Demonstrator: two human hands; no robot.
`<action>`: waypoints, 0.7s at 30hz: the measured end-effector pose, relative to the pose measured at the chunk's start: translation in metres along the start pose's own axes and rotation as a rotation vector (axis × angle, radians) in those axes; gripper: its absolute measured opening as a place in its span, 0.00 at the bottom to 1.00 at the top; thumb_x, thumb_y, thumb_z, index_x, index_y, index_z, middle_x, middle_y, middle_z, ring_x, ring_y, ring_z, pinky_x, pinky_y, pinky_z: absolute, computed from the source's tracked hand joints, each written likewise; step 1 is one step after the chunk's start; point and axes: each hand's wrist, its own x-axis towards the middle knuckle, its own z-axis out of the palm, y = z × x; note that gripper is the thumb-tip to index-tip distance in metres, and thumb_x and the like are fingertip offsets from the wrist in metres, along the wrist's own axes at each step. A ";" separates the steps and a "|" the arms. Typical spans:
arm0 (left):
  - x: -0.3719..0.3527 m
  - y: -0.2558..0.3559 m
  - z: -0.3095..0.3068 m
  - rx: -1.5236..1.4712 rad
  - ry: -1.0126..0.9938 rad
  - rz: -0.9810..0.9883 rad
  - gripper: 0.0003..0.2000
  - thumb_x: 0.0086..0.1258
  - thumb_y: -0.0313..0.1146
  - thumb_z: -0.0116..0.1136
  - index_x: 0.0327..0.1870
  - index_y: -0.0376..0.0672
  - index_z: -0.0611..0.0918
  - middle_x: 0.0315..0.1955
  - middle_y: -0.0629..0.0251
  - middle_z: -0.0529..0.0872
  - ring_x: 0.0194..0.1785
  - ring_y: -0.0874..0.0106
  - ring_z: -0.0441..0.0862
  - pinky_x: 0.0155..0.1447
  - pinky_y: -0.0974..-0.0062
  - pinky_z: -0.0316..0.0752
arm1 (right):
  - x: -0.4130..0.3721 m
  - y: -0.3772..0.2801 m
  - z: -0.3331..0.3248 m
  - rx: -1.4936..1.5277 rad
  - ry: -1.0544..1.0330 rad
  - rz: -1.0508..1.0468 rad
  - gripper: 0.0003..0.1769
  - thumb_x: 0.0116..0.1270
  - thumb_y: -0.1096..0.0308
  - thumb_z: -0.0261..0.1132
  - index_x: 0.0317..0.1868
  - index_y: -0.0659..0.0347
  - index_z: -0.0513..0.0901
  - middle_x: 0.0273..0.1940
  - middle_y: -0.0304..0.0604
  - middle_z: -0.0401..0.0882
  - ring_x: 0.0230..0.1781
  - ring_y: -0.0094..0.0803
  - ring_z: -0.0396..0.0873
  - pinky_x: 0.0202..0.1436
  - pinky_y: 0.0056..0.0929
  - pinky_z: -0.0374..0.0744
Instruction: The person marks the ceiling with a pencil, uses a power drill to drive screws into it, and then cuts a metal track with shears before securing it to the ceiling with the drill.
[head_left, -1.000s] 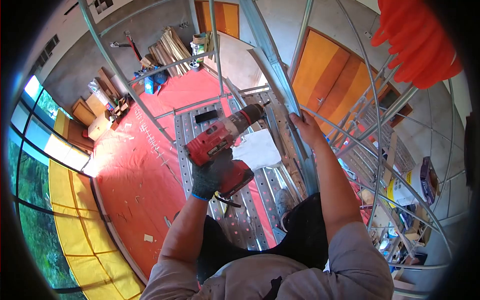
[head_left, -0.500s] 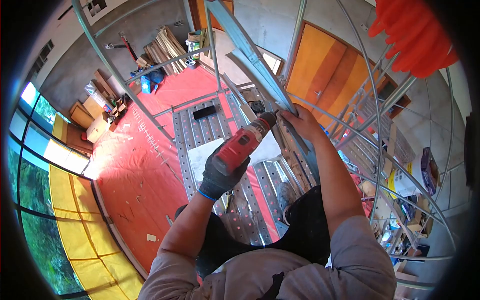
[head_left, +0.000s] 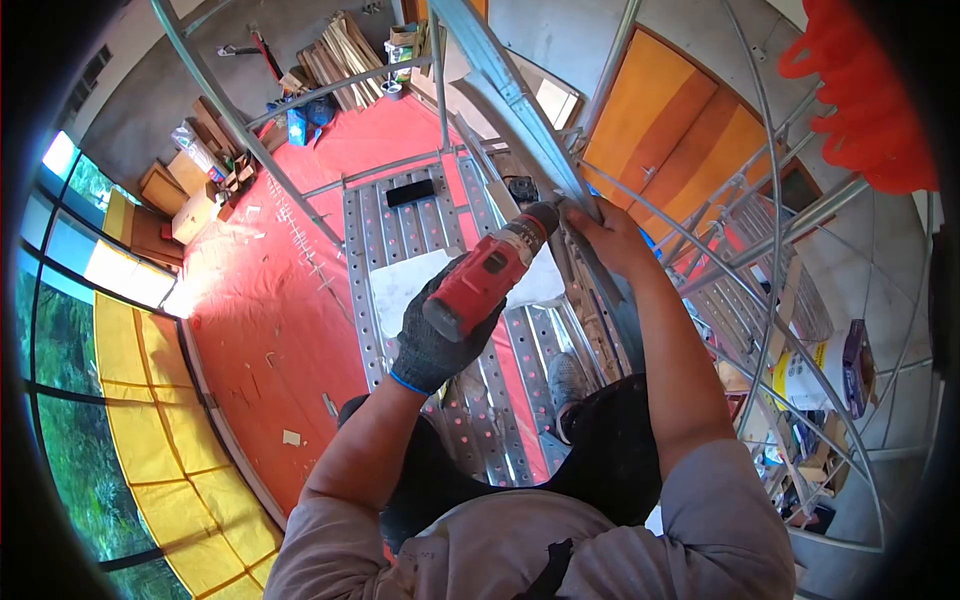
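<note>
My left hand [head_left: 425, 350], in a dark knit glove with a blue cuff, is closed around a red cordless drill [head_left: 480, 285]. The drill's chuck points up and right, close to the fingers of my bare right hand [head_left: 612, 240]. That hand is closed on a long grey metal profile [head_left: 500, 90], which slants from the top of the view down past my right knee. Whether the drill's tip touches the profile cannot be made out. Beneath the drill, a white sheet [head_left: 395, 292] lies on the perforated metal platform [head_left: 365, 335].
A black phone-like object [head_left: 410, 192] lies on the platform. Scaffold tubes [head_left: 265, 160] rise at the left, and more bars cross at the right. Wooden doors [head_left: 660, 125] stand beyond. Red sheeting [head_left: 270, 340] covers the floor below. A red coiled hose [head_left: 870, 110] hangs at upper right.
The camera view has shifted slightly. The drill remains in my left hand, its chuck still near my right hand, which keeps hold of the metal profile.
</note>
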 end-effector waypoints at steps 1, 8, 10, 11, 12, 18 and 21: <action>0.001 0.002 0.002 0.021 0.011 0.034 0.22 0.65 0.37 0.70 0.60 0.44 0.81 0.52 0.52 0.86 0.54 0.52 0.86 0.56 0.60 0.82 | 0.002 0.006 -0.001 -0.001 0.012 -0.030 0.25 0.75 0.48 0.65 0.54 0.64 0.81 0.36 0.41 0.85 0.35 0.27 0.82 0.41 0.30 0.80; 0.001 0.000 0.008 0.068 -0.028 0.068 0.21 0.65 0.37 0.69 0.59 0.44 0.81 0.53 0.52 0.86 0.53 0.53 0.86 0.56 0.60 0.82 | -0.005 0.001 -0.004 0.090 -0.010 0.033 0.23 0.76 0.49 0.64 0.52 0.64 0.80 0.32 0.39 0.83 0.27 0.25 0.81 0.32 0.28 0.81; 0.003 0.000 0.005 0.092 -0.001 0.102 0.22 0.64 0.36 0.71 0.58 0.43 0.81 0.49 0.56 0.87 0.50 0.58 0.87 0.53 0.63 0.82 | -0.004 0.001 -0.003 0.088 -0.015 0.022 0.23 0.76 0.50 0.64 0.52 0.64 0.79 0.31 0.39 0.82 0.26 0.25 0.81 0.31 0.28 0.81; 0.004 0.001 0.003 0.119 0.025 0.146 0.22 0.63 0.35 0.73 0.57 0.42 0.82 0.45 0.59 0.89 0.46 0.63 0.88 0.51 0.66 0.83 | -0.004 0.000 -0.002 0.082 -0.019 0.024 0.23 0.76 0.50 0.64 0.52 0.64 0.79 0.31 0.39 0.82 0.26 0.25 0.81 0.31 0.28 0.81; 0.002 0.000 0.001 0.117 0.032 0.147 0.22 0.63 0.35 0.73 0.57 0.42 0.82 0.45 0.59 0.89 0.46 0.63 0.88 0.51 0.66 0.83 | -0.005 -0.001 -0.001 0.076 -0.024 0.026 0.23 0.76 0.50 0.63 0.52 0.64 0.79 0.31 0.39 0.82 0.26 0.25 0.81 0.31 0.28 0.81; -0.011 -0.009 -0.004 0.000 -0.010 0.001 0.23 0.65 0.37 0.69 0.61 0.43 0.80 0.52 0.53 0.86 0.52 0.54 0.86 0.56 0.61 0.82 | -0.007 -0.012 0.008 0.114 -0.051 0.056 0.23 0.76 0.49 0.64 0.51 0.64 0.80 0.29 0.39 0.81 0.25 0.25 0.80 0.31 0.28 0.80; -0.016 -0.016 -0.002 -0.097 -0.032 -0.085 0.24 0.65 0.38 0.69 0.62 0.44 0.79 0.53 0.52 0.85 0.54 0.54 0.86 0.57 0.61 0.82 | -0.010 -0.018 0.009 0.096 -0.045 0.050 0.23 0.75 0.49 0.65 0.50 0.64 0.80 0.29 0.39 0.81 0.25 0.25 0.80 0.31 0.28 0.80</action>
